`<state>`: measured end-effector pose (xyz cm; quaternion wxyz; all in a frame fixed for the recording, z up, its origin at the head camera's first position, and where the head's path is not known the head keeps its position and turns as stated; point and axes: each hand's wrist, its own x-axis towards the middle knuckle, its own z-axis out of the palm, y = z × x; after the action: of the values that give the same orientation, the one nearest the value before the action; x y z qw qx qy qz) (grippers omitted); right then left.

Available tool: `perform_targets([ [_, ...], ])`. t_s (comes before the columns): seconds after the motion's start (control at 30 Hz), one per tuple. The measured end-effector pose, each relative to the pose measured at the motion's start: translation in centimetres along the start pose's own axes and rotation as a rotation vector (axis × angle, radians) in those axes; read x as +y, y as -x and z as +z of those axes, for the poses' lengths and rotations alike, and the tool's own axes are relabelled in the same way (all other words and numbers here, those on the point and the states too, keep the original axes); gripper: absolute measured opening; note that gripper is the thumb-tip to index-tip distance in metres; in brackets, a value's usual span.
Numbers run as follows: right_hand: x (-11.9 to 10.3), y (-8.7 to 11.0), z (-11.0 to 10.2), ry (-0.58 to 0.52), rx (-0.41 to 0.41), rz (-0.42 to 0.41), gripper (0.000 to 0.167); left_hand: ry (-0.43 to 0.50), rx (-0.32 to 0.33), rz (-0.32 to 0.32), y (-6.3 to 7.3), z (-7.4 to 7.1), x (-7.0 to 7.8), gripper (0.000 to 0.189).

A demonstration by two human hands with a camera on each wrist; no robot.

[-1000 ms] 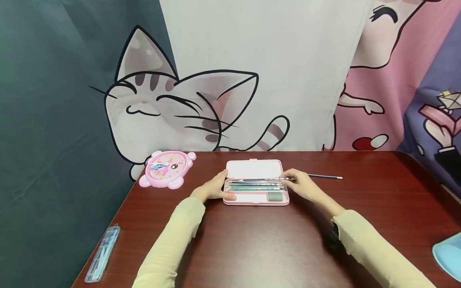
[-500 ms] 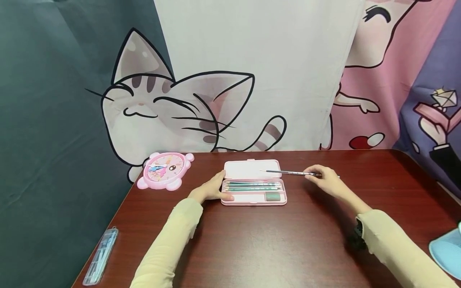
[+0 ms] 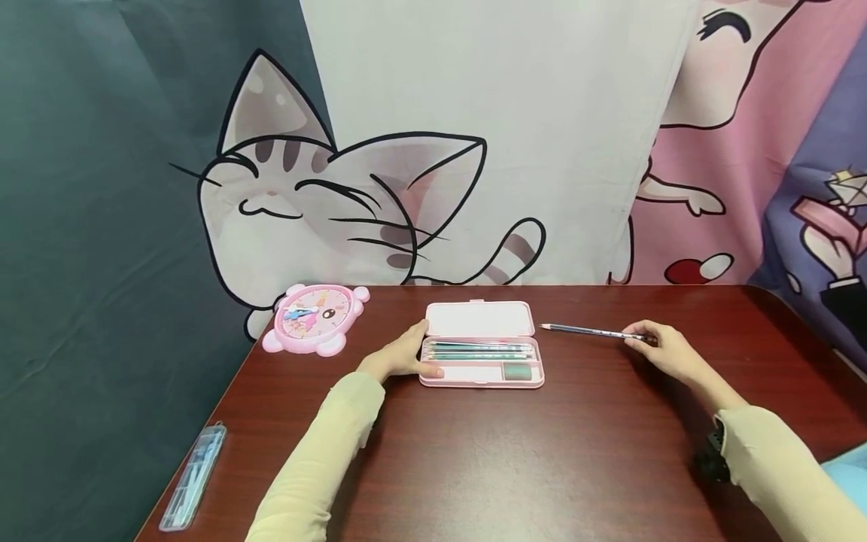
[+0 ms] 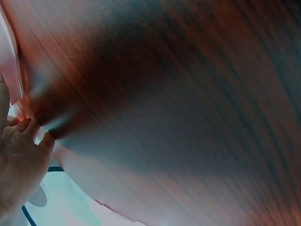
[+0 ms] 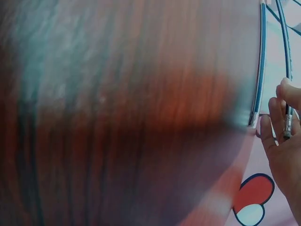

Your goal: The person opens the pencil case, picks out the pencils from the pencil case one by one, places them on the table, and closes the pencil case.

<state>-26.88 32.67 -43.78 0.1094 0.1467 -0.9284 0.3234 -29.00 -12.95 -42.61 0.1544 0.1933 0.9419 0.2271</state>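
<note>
The open pink pencil case (image 3: 481,383) lies on the brown table, its lid folded back. Several pencils (image 3: 477,351) lie in its long compartment, and a green eraser-like block (image 3: 518,371) fills a smaller one. My left hand (image 3: 400,355) holds the case's left end, thumb over the front rim. To the right of the case, my right hand (image 3: 660,348) pinches a pencil (image 3: 582,330) near its blunt end, tip pointing left. In the right wrist view, a second pencil (image 5: 260,61) lies on the table beside the held pencil (image 5: 287,42).
A pink animal-shaped clock (image 3: 314,318) rests at the back left. Near the left edge lies a clear plastic case (image 3: 194,478). A light blue object (image 3: 850,478) shows partly at the right edge. A cartoon curtain (image 3: 555,150) hangs behind the table.
My right hand has moved right, from the pencil case to the table beyond it, carrying a pencil out of the case. My left hand stays on the case.
</note>
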Motion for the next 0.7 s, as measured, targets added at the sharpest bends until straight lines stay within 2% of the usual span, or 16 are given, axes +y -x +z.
perform_targets([
  [0.2, 0.4, -0.1, 0.2, 0.041, -0.037, -0.016, 0.013, 0.006, 0.0, -0.004, 0.0, -0.1, 0.1, 0.106],
  [0.47, 0.5, -0.8, 0.8, 0.111, 0.048, -0.143, 0.013, 0.023, -0.001, -0.003, 0.2, -0.2, 0.2, 0.106],
  [0.7, 0.6, -1.2, 0.8, 0.186, 0.003, -0.103, 0.012, 0.014, -0.002, -0.003, 0.3, -0.2, 0.4, 0.106],
])
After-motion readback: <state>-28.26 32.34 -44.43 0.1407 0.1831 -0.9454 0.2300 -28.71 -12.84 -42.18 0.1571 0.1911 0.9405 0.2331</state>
